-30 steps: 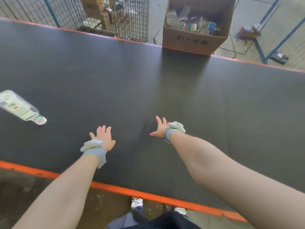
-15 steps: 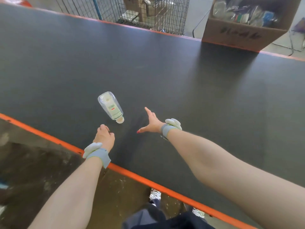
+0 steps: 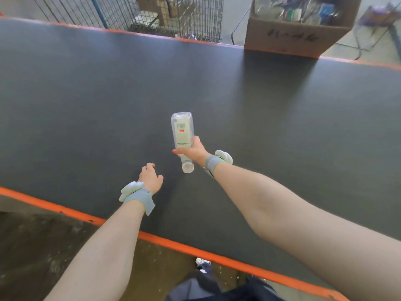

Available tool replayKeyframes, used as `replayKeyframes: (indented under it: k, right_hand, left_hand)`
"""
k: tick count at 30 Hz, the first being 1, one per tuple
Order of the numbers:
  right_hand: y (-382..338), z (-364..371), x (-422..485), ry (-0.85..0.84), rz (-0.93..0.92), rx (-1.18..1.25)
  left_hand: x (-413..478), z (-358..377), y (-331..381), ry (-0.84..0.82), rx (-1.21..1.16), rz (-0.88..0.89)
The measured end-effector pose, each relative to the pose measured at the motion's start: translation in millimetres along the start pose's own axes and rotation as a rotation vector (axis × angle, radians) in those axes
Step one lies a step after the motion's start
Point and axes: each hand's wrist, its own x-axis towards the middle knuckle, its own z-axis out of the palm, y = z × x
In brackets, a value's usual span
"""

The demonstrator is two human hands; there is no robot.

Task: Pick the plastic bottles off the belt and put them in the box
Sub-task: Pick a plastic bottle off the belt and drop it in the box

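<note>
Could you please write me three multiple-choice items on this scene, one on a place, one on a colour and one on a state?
1. Where is the cardboard box?
A. Beyond the belt's far edge, upper right
B. Under the left hand
C. On the near orange edge

2. What colour is the strip along the belt?
A. Blue
B. Orange
C. White

3. What is the right hand doing?
A. Lying flat on the belt
B. Gripping the plastic bottle
C. Reaching into the box

Answers:
1 A, the box stands past the far strip, with bottles inside.
2 B, both belt edges are orange.
3 B, its fingers wrap the clear bottle near the neck, while the left hand holds nothing.
</note>
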Motion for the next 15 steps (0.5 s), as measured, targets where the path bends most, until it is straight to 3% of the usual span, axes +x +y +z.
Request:
replayKeyframes:
  k: [9, 15]
  right_hand:
    - [-25, -143, 9, 0.148, 0.300, 0.180]
    - [-69, -244, 50, 0.367, 0.202, 0.320]
  left_hand:
    - [47, 14, 162, -0.121, 0.112, 0.224]
    - [90, 7, 278, -0.146, 0.317, 0.351]
